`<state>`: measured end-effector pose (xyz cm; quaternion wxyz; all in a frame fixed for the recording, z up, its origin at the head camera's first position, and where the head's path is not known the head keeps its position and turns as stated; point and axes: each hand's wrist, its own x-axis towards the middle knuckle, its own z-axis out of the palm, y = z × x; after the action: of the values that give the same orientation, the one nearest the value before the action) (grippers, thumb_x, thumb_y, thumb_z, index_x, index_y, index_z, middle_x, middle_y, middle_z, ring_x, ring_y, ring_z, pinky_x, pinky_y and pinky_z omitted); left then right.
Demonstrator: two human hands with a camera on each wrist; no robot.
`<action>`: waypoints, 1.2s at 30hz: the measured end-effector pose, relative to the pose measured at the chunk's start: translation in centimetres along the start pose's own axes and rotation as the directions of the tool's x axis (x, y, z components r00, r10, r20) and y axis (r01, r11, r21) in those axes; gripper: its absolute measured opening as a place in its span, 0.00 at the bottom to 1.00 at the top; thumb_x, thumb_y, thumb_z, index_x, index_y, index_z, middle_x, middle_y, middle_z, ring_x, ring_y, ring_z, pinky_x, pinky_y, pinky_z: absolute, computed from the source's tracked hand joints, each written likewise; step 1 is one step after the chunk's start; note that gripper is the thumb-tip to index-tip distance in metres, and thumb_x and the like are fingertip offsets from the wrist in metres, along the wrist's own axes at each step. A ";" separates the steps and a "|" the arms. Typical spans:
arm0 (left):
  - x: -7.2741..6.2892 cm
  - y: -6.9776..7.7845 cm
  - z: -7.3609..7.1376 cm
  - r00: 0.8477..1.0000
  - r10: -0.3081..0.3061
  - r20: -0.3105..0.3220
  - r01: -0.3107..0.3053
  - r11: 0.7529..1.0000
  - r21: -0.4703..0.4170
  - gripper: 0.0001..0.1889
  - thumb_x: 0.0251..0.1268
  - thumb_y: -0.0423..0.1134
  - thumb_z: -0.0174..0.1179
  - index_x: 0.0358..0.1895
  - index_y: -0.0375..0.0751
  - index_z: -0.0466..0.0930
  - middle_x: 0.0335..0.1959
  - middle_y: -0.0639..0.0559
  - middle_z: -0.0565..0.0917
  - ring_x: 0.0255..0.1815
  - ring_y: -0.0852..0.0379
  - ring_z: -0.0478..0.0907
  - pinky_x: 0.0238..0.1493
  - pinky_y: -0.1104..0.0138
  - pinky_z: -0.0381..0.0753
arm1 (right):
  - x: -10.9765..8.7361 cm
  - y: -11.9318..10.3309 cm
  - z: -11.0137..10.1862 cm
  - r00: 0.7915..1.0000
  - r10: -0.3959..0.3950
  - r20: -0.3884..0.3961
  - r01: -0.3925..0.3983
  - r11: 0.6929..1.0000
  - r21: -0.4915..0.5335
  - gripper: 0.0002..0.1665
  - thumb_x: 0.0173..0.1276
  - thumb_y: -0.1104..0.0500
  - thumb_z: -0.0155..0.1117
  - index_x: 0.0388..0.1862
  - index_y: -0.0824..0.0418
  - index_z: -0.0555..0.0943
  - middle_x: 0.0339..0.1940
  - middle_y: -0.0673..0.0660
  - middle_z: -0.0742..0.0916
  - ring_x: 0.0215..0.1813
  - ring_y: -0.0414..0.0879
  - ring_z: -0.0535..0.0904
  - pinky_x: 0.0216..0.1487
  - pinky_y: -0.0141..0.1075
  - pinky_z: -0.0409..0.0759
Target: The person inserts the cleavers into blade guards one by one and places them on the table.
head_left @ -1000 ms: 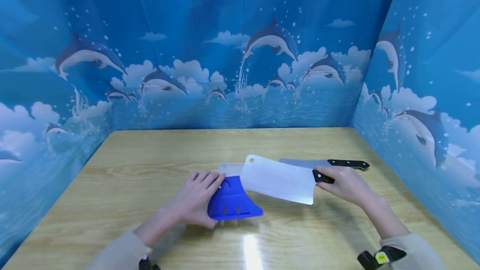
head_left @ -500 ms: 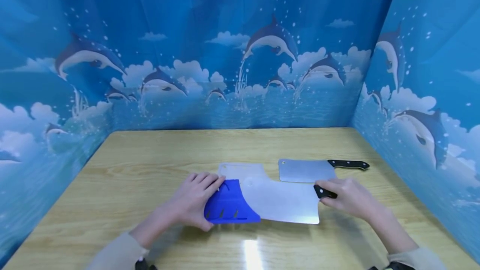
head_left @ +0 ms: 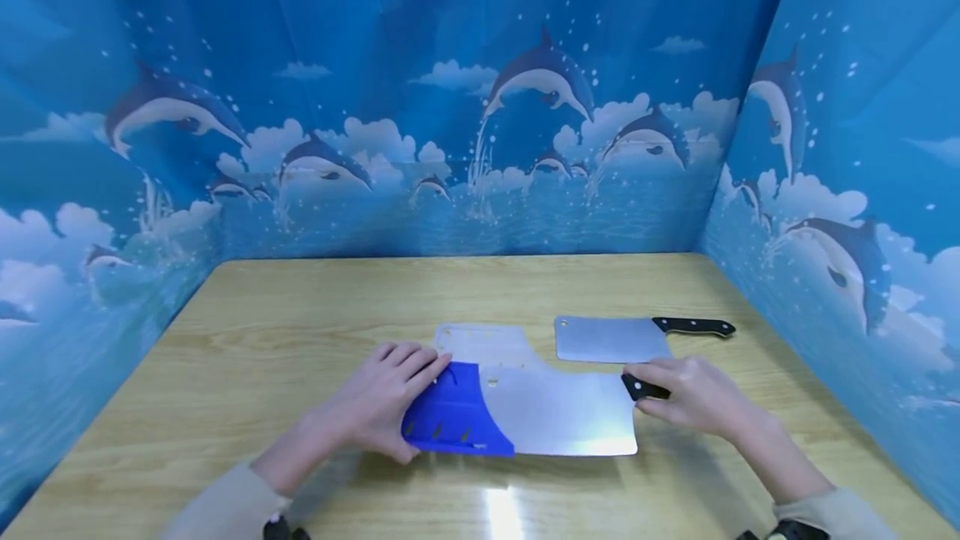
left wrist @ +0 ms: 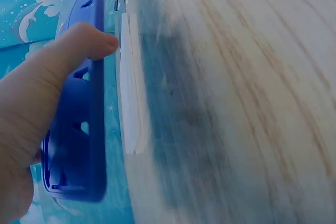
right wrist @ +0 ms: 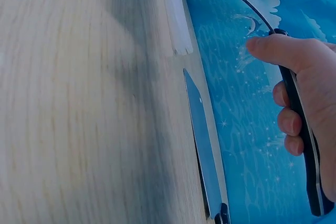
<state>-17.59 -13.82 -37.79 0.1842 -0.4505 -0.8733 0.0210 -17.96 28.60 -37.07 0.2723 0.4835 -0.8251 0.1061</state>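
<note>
In the head view my left hand (head_left: 386,398) grips a blue plastic piece (head_left: 453,415) by its left side. The piece has slots and a concave right edge, like a blade cover. My right hand (head_left: 690,390) holds a cleaver (head_left: 562,415) by its black handle, blade pointing left. The blade's lower left part is hidden by the blue piece; whether it lies inside or behind cannot be told. Both are held above the table. The left wrist view shows my thumb pressing the blue piece (left wrist: 79,114). In the right wrist view, fingers curl round the black handle (right wrist: 302,119).
A whitish, similarly shaped flat piece (head_left: 480,342) lies on the wooden table (head_left: 300,307), partly hidden by the held things. To its right lies a second cleaver (head_left: 611,340), handle to the right. A blue dolphin-print curtain (head_left: 420,107) hangs behind the table and along its right side.
The cleaver in my right hand has come down and levelled, its blade's lower edge now beside and partly hidden by the blue piece. My left hand has lowered slightly with that piece.
</note>
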 end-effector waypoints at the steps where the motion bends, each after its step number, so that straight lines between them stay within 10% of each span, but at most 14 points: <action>1: 0.0 0.0 0.0 1.000 0.012 0.003 -0.012 1.000 0.004 0.61 0.18 0.68 0.68 0.67 0.38 0.63 0.57 0.47 0.73 0.54 0.50 0.68 0.52 0.54 0.69 | 0.1 0.0 0.1 1.000 -0.005 0.005 0.005 1.000 0.005 0.30 0.69 0.41 0.47 0.39 0.65 0.83 0.29 0.56 0.86 0.21 0.38 0.79 0.21 0.28 0.75; 18: -0.1 0.0 -0.3 0.996 0.085 -0.027 -0.084 0.996 0.033 0.62 0.21 0.70 0.67 0.66 0.36 0.63 0.57 0.46 0.73 0.54 0.50 0.69 0.51 0.53 0.69 | 0.7 0.4 0.0 0.998 -0.064 -0.016 0.065 0.997 0.039 0.17 0.58 0.52 0.62 0.39 0.63 0.83 0.23 0.49 0.82 0.17 0.26 0.62 0.15 0.21 0.64; 27: 0.0 1.0 0.3 0.973 0.180 0.144 -0.187 0.982 0.035 0.60 0.30 0.70 0.65 0.69 0.38 0.58 0.63 0.46 0.69 0.61 0.49 0.65 0.59 0.51 0.65 | 1.0 0.0 0.7 0.989 -0.131 0.076 0.130 0.991 0.014 0.22 0.42 0.57 0.72 0.40 0.60 0.82 0.25 0.49 0.82 0.18 0.31 0.69 0.17 0.23 0.68; 36: -0.1 0.7 0.9 0.986 0.168 0.004 -0.168 0.986 0.009 0.61 0.30 0.73 0.62 0.68 0.35 0.58 0.59 0.44 0.69 0.59 0.49 0.65 0.60 0.52 0.63 | 0.2 -0.1 1.3 0.995 -0.091 0.030 0.087 0.988 0.127 0.19 0.52 0.55 0.71 0.41 0.64 0.82 0.26 0.49 0.83 0.22 0.29 0.69 0.20 0.20 0.66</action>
<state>-17.28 -13.38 -38.83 0.1823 -0.5215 -0.8326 0.0410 -18.41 27.86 -38.05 0.2312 0.5377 -0.7992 0.1368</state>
